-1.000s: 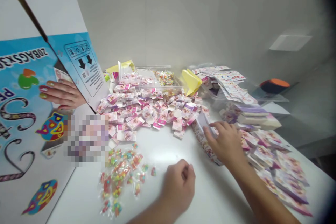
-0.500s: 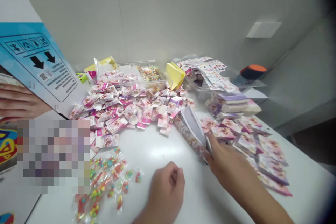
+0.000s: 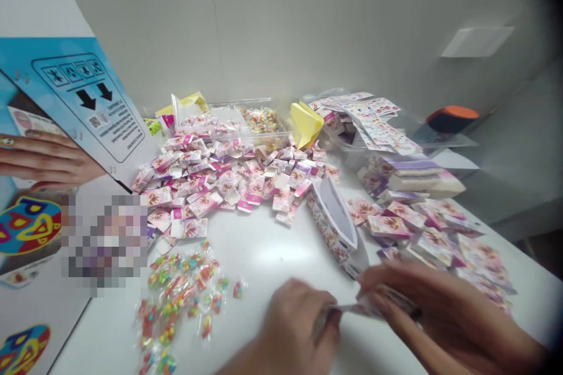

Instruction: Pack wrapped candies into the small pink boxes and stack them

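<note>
My left hand (image 3: 303, 325) is closed, its fingertips pinching one end of a thin, light printed strip (image 3: 349, 308). The other end runs into my right hand (image 3: 444, 304), whose fingers fold around it; blur hides the print. Just beyond the hands lies a long, narrow oval loop (image 3: 328, 231) of printed material, pale grey inside, resting on the white table (image 3: 259, 252). To the left of my left hand are small clear packets of coloured candies (image 3: 180, 287). Several small pink and purple printed boxes (image 3: 431, 243) lie beyond my right hand.
A big heap of small printed boxes (image 3: 237, 179) covers the table's back. Behind stand a clear tray of coloured candies (image 3: 259, 122) and another holding printed sheets (image 3: 373, 114). A yellow folded paper (image 3: 305, 124) sits between them. A large printed carton (image 3: 109, 111) stands on the left.
My right hand has left the oval loop and moved toward me and right. The strip now stretches between both hands; my left hand has moved slightly right. The view has shifted a little.
</note>
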The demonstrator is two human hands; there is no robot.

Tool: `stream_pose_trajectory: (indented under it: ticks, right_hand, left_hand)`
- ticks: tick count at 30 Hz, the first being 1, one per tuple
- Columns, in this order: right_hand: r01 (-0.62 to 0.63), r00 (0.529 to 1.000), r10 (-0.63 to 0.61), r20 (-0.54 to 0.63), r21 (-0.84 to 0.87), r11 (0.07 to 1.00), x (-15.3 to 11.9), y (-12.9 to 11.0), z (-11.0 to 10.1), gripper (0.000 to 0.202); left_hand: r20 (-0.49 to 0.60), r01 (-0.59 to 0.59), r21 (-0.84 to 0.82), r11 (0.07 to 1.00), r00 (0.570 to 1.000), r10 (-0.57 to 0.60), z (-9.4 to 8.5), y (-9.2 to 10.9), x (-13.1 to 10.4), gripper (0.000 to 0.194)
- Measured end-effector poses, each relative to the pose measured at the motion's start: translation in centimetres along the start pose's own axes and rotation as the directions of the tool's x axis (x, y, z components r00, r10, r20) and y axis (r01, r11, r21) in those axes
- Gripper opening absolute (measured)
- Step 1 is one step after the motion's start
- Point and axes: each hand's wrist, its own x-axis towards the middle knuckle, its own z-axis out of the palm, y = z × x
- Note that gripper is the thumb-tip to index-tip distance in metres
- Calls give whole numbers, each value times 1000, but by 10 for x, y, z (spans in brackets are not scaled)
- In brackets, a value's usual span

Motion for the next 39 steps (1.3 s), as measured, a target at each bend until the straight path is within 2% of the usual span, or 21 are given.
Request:
stream_pose_trajectory:
  ticks: [1,2,4,6,8,11,13,14,15,17,18,19,20,21,23,25,28,31,33,36,39]
  right_hand:
    - [-5,1000,3,24,62,998,5,-2,3,42]
    - [15,995,-25,100,100,995,10,-4,7,44]
    - [97,952,-127,277,118,988,19,-7,15,40]
    - [225,895,-241,376,86,971,24,-8,24,37]
    - [332,849,-324,416,57,942,25,-10,32,38]
    - [362,785,-322,529,30,932,22,-15,40,32]
    - [354,737,-295,608,25,935,20,-17,43,30]
    - [346,741,-289,607,24,938,18,-16,45,30]
    - [325,783,-275,558,10,946,17,-14,48,30]
    - [187,923,-159,351,-47,981,13,-7,56,33]
    - [67,963,-52,263,-47,997,12,-2,61,36]
    - [-74,968,74,238,-10,997,10,2,67,39]
    - [-216,937,191,292,55,975,9,7,73,40]
    - [-347,876,270,400,131,929,8,11,78,37]
    - [-536,747,313,587,254,805,6,18,87,31]
    - [-628,705,339,623,326,707,5,21,92,31]
    - [-680,718,410,562,439,588,4,19,92,24]
    - [-709,703,410,581,530,464,4,15,89,31]
    - [-711,700,388,599,541,449,4,15,87,36]
    - [-653,755,422,502,513,557,1,22,88,28]
    - [-451,883,350,312,366,814,-5,29,92,14]
  left_hand:
    - [56,145,-113,983,989,-139,-1,0,0,16]
    - [72,298,-226,927,955,-289,-3,0,1,18]
    - [43,475,-473,742,854,-519,-4,-1,4,28]
    - [40,466,-690,554,789,-614,-6,-3,8,33]
    - [66,404,-820,404,769,-635,-7,-6,13,41]
    - [86,374,-880,294,733,-675,-7,-13,18,54]
    - [69,409,-857,313,695,-716,-6,-16,19,50]
    - [45,422,-838,346,685,-727,-6,-17,20,46]
    - [22,429,-821,377,684,-729,-6,-17,20,42]
    - [-7,426,-801,421,696,-718,-7,-14,20,40]
    - [-35,418,-786,456,706,-707,-8,-11,19,38]
    - [-74,412,-756,508,717,-693,-9,-8,18,37]
    - [-126,409,-710,573,727,-675,-11,-4,17,36]
    - [-184,404,-651,643,737,-650,-12,0,16,35]
    - [-272,389,-541,746,758,-593,-12,5,12,33]
    - [-277,385,-488,783,783,-557,-11,6,9,35]
    - [-271,389,-369,844,824,-498,-9,1,8,33]
    - [-402,414,-199,888,792,-459,-5,-5,6,13]
    - [-412,426,-220,878,775,-479,0,-6,3,16]
    - [-374,384,-325,864,787,-490,3,1,2,17]
    - [-530,323,-273,906,736,-421,-17,11,16,13]
